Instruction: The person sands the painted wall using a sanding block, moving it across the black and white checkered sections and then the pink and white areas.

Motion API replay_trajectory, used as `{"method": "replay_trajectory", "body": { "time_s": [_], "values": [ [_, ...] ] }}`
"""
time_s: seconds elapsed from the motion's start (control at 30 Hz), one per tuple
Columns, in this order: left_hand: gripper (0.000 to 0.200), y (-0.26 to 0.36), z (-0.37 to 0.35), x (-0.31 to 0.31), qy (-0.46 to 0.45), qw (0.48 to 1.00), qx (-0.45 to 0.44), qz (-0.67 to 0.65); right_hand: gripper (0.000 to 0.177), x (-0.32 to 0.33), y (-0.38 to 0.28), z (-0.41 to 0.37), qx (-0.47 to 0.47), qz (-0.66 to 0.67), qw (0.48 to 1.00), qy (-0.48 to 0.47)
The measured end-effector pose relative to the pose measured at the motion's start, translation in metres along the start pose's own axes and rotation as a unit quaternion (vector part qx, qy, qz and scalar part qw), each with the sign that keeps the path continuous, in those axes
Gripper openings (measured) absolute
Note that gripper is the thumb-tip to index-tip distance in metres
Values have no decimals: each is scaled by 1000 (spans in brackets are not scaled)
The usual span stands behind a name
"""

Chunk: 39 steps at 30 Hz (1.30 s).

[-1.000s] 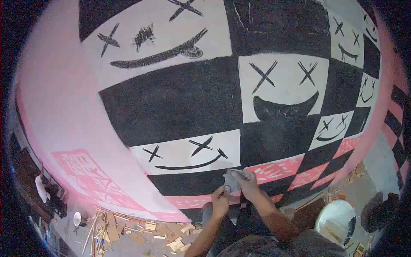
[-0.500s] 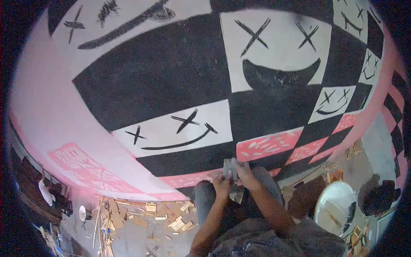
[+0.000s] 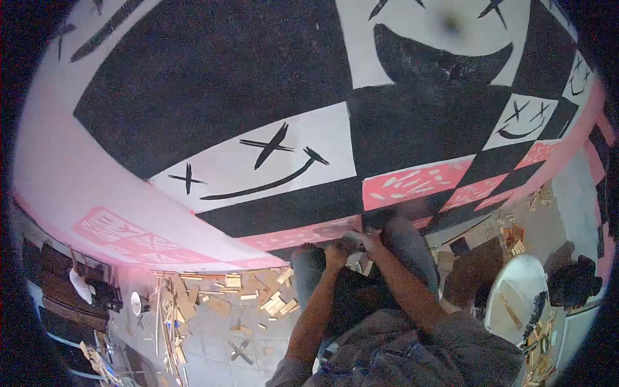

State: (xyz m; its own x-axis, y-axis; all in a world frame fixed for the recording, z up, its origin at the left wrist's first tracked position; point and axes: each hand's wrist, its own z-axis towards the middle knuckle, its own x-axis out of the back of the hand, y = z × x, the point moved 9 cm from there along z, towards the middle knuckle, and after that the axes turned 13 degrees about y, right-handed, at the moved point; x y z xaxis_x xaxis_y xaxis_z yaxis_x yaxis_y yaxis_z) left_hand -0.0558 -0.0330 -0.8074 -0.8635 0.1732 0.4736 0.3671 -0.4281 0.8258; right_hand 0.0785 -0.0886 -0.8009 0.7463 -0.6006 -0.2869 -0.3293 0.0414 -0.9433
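A wall (image 3: pixel 225 97) painted in black, white and pink checks with crossed-eye smiling faces rises in front of me. Between my knees, close to its lower edge, my two hands are together. My left hand (image 3: pixel 336 253) is closed beside my left knee. My right hand (image 3: pixel 371 242) is also closed, reaching in from the right. A small greyish object (image 3: pixel 351 240) lies between them, blurred, and its kind is unclear. Which hand bears it cannot be told.
Wood scraps (image 3: pixel 277 302) litter the floor at the wall's foot, with long sticks at the left. A white bucket (image 3: pixel 136 303) stands beyond. On the right are a white oval board (image 3: pixel 516 293) and a dark chair-like object (image 3: pixel 576 284).
The view has tilted down, so the wall sits higher in the picture. Both hands have shifted slightly up in view, and the grey object between them shows less.
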Motion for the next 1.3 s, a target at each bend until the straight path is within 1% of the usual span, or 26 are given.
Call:
{"method": "replay_trajectory", "body": {
  "time_s": [0.07,0.1,0.13,0.17,0.27,0.37,0.47,0.57,0.67,0.77,0.8,0.87,0.93,1.0,1.07,1.13,1.17,1.27,1.3],
  "values": [
    [30,15,-1,-1,-31,998,-57,-6,40,11,24,7,-17,7,998,62],
    [35,13,-1,-1,-23,998,-49,11,43,22,27,4,-39,20,993,114],
    [40,12,1,-1,-15,999,-44,27,45,25,31,13,-14,-51,993,108],
    [44,7,1,-4,-6,998,-38,42,45,24,27,15,-3,-66,992,106],
    [44,-32,-1,-20,-76,983,62,155,46,20,16,13,23,-79,994,73],
    [39,-2,2,-9,-65,990,76,96,47,14,10,9,36,-86,995,44],
    [45,10,2,-9,-91,986,37,133,48,9,8,9,45,-102,993,27],
    [50,9,2,1,-46,987,66,140,49,6,4,11,56,-117,991,12],
    [52,9,6,-2,26,983,-16,180,49,7,0,10,73,-139,988,9],
    [52,20,7,2,-42,986,21,160,50,3,3,5,98,-168,981,20],
    [51,36,8,9,-4,989,-56,134,51,2,1,5,109,-176,978,26],
    [50,39,9,15,-4,994,-19,109,51,4,-3,5,131,-191,972,37],
    [44,38,7,18,36,988,-33,145,52,5,-7,5,150,-207,966,43],
    [42,42,4,14,6,980,-76,182,52,5,-9,6,168,-221,960,45],
    [41,39,6,0,-55,943,-112,308,53,2,-11,4,185,-240,952,45],
    [45,20,5,-3,-23,959,-97,267,53,2,-14,2,200,-257,944,45],
    [47,27,9,1,-8,965,-89,246,54,1,-15,0,208,-266,940,42],
    [51,42,7,3,-39,948,-105,299,55,-1,-20,-4,237,-304,922,33],
    [50,36,8,3,-40,959,-85,267,55,-2,-22,-6,252,-323,912,29]
  ]
}}
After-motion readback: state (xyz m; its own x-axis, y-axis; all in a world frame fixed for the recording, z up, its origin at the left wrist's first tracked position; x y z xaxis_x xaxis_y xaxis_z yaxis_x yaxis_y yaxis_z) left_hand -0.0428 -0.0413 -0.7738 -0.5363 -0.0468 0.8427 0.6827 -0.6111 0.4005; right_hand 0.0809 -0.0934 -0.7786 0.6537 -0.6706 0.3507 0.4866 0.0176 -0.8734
